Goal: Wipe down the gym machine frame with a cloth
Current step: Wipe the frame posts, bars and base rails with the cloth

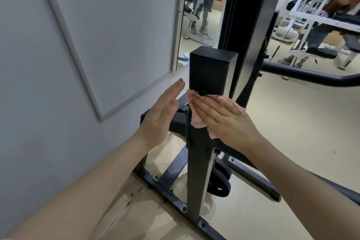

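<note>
Right hand [224,117], fingers straight and flat, presses a pink, fuzzy cloth [196,119] against the front face of the square black metal post [210,72], just below its capped top and beside a round black knob [202,90]. Left hand [162,112] hovers beside the post's left edge, fingers straight, holding nothing.

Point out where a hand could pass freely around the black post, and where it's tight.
Free: the gap between the left hand and the post, and the post face above the knob. Tight: at the knob, where the right hand presses the pink cloth.
</note>
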Action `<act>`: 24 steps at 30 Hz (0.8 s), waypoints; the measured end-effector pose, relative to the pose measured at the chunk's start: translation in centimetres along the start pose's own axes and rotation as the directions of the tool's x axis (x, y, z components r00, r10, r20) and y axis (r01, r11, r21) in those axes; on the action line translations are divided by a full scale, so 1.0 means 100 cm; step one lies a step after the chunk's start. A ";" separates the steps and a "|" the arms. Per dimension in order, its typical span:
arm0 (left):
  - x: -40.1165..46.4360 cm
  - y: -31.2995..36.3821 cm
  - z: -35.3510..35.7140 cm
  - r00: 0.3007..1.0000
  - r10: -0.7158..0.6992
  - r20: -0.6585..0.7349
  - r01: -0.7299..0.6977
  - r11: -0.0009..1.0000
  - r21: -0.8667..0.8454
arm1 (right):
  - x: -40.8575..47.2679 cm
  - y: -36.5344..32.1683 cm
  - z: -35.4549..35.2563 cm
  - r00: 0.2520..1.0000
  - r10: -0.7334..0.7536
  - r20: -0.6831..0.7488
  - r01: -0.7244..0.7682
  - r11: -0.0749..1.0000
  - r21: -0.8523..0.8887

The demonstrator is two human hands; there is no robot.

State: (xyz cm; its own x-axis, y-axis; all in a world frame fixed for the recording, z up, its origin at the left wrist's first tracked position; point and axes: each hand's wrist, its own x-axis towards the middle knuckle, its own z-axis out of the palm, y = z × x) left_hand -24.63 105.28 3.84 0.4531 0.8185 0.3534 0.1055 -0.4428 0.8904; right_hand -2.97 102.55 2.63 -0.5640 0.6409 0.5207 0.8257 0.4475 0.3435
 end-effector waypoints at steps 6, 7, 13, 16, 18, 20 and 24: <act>-0.002 0.000 0.001 0.997 -0.009 -0.075 0.010 1.000 0.004 | -0.006 0.028 -0.004 0.981 -0.118 -0.151 0.087 0.976 -0.200; -0.002 0.001 0.004 0.996 -0.020 -0.083 0.020 1.000 0.004 | 0.006 0.025 -0.004 0.975 -0.068 -0.213 0.030 0.983 -0.179; 0.004 0.012 0.019 0.980 -0.071 -0.185 0.058 0.995 -0.075 | 0.069 0.013 -0.014 0.940 0.001 -0.342 -0.075 0.976 -0.203; 0.008 0.016 0.027 0.957 -0.131 -0.259 0.103 0.987 -0.120 | 0.052 0.015 -0.010 0.936 0.040 -0.349 -0.113 0.975 -0.190; 0.006 0.018 0.037 0.958 -0.118 -0.260 0.096 0.991 -0.096 | 0.031 0.006 -0.003 0.918 0.211 -0.337 -0.216 0.976 0.025; 0.003 0.017 0.048 0.966 -0.089 -0.242 0.081 0.996 -0.042 | 0.025 -0.009 0.005 0.846 0.469 -0.253 -0.362 0.854 0.374; 0.001 0.013 0.061 0.972 -0.048 -0.230 0.062 0.997 0.053 | 0.036 -0.034 0.007 0.697 0.710 -0.099 -0.445 0.537 0.717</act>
State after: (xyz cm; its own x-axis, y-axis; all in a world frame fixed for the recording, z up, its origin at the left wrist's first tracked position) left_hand -19.06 102.55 3.30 0.2321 0.9011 0.3663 0.1803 -0.4099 0.8941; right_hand -7.84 103.73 2.79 0.1940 0.7028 0.6844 0.6852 0.4022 -0.6072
